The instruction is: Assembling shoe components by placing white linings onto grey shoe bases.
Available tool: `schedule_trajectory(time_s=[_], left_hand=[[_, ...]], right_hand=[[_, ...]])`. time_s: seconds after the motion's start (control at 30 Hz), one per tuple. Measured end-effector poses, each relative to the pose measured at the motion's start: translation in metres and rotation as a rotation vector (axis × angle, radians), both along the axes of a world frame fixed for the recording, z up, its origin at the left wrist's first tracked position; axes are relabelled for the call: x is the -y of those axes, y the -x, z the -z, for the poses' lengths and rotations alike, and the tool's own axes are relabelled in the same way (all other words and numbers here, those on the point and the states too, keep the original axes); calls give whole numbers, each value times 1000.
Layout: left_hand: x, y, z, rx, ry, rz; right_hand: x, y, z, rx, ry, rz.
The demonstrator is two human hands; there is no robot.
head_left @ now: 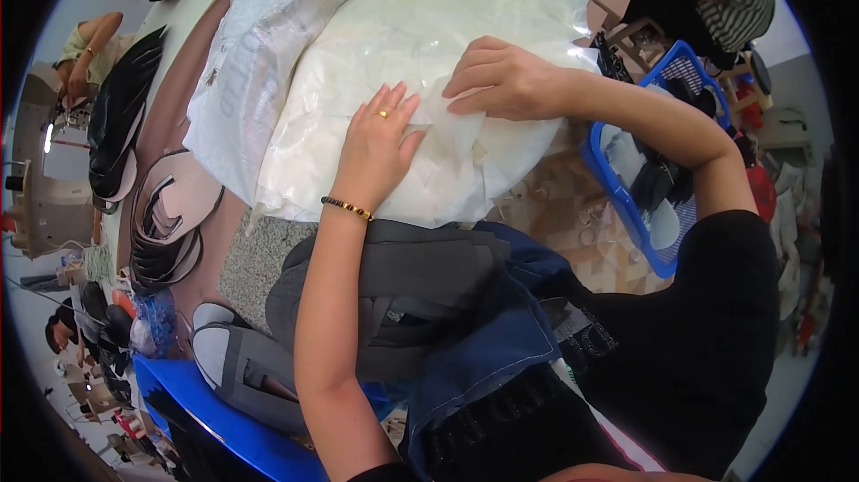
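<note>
Both hands rest on a big heap of thin white sheets (420, 61) piled at the near edge of the desk (179, 115). The left hand (378, 146) lies open and flat, fingers spread, pressing the sheets down. The right hand (501, 79) has its fingers curled over a loose white piece (452, 128), just beside the left. Dark curved cut pieces (165, 222) lie along the desk's left edge. A blue basket (617, 196) sits off to the right.

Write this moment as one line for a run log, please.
left hand: flat on white sheets | right hand: pinching one sheet's edge | blue basket: beside right arm | grey fabric pieces: on lap
</note>
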State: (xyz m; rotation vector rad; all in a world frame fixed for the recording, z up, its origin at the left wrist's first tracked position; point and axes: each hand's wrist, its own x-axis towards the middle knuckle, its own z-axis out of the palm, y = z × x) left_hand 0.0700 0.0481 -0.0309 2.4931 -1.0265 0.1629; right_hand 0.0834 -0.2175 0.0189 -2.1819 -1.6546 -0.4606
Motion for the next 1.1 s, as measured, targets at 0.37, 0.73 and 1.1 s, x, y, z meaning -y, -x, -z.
schedule_trajectory(time_s=[0.37,0.73,1.1], left_hand=[[57,12,-13,-118,148,-354],[51,-3,14,-249,258,-393],[35,-8,3,-592,1559,-782]], right_hand=[[5,-17,-3,-1201,-363,544],[-25,-11,4,-583,-404,539],[-15,-16,14,-718,92,550]])
